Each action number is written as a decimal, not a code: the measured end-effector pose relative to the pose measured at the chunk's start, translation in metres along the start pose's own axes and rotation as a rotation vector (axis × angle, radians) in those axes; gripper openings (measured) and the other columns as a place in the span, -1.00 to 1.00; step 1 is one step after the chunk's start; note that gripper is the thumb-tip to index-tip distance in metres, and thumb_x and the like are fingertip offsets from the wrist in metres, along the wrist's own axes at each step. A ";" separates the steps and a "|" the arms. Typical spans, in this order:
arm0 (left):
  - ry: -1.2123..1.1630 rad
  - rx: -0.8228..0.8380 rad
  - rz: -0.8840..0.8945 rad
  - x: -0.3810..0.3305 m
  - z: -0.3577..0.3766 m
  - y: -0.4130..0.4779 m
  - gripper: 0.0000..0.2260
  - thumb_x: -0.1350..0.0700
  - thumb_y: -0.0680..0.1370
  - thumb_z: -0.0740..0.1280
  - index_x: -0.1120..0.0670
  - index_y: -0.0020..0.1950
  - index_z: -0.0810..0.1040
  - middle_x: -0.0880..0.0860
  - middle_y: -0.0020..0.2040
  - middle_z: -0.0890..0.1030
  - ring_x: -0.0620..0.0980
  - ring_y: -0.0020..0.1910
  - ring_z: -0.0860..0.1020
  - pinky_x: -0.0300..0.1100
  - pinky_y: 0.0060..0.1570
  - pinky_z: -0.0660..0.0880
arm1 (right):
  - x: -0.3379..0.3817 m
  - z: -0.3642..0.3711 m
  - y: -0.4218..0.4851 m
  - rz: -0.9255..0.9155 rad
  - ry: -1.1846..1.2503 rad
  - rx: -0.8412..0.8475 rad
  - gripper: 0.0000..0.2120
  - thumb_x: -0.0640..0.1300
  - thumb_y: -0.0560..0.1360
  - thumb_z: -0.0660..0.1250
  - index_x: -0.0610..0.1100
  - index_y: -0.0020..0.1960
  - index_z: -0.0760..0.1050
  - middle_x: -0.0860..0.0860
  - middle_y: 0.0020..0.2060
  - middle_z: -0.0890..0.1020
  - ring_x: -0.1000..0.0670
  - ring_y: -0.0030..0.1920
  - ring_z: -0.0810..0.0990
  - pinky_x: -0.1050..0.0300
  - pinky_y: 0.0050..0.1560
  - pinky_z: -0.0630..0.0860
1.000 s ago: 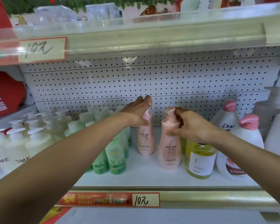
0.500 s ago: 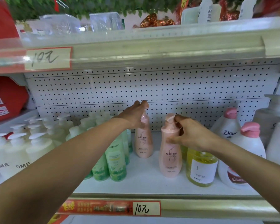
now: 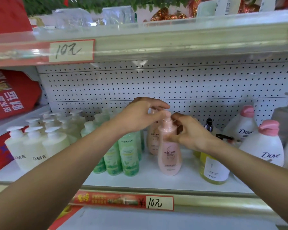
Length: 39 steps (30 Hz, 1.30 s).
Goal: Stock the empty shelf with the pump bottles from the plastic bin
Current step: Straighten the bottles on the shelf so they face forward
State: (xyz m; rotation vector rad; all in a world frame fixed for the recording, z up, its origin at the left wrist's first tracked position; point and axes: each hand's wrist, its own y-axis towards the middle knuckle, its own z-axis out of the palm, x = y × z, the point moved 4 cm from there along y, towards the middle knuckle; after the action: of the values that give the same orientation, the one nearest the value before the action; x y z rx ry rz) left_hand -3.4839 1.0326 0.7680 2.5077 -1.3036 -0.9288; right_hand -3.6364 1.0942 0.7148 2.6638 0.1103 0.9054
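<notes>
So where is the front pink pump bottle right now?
The front pink pump bottle stands on the shelf in the head view, between the green bottles on its left and the yellow bottle on its right; the right hand grips its neck.

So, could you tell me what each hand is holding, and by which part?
The right hand grips the front pink bottle at its neck. The left hand curls over its pump top; whether it grips is unclear.

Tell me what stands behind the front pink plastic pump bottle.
A second pink plastic pump bottle, just behind and leftward, then the white perforated back panel. The left hand covers that rear bottle's pump, so its top and any grip there cannot be seen.
</notes>
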 end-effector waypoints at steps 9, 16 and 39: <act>0.024 -0.023 -0.047 0.002 -0.011 -0.011 -0.83 0.01 0.47 0.49 -0.04 0.05 0.71 -0.21 0.06 0.65 -0.20 -0.06 0.63 -0.27 0.10 0.51 | -0.021 0.047 -0.011 0.173 0.308 0.057 -0.58 -0.15 0.29 0.59 -0.07 0.09 0.54 0.09 -0.10 0.69 0.11 -0.10 0.67 0.12 -0.01 0.61; -0.001 -0.017 -0.058 0.005 -0.010 -0.012 -0.85 0.08 0.50 0.46 -0.04 0.05 0.71 -0.23 0.11 0.63 -0.31 -0.06 0.59 -0.30 0.19 0.48 | -0.050 0.095 -0.035 0.260 0.203 0.099 -0.62 -0.10 0.30 0.58 -0.04 0.05 0.52 0.09 -0.08 0.67 0.13 -0.12 0.65 0.11 -0.07 0.62; 0.343 -0.147 0.084 -0.003 0.001 -0.044 -0.56 -0.13 0.49 0.36 -0.07 0.35 0.51 -0.11 0.35 0.48 -0.05 0.35 0.37 -0.16 0.35 0.23 | -0.009 0.023 -0.062 0.029 -0.015 -0.226 -0.52 -0.03 0.46 0.44 0.00 0.35 0.42 0.16 0.06 0.53 0.14 0.02 0.54 0.08 0.09 0.53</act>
State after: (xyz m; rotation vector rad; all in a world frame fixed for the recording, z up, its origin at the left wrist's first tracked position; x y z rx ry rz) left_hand -3.4554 1.0618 0.7502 2.3472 -1.1736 -0.5248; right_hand -3.6279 1.1446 0.6716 2.4682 -0.0328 0.8523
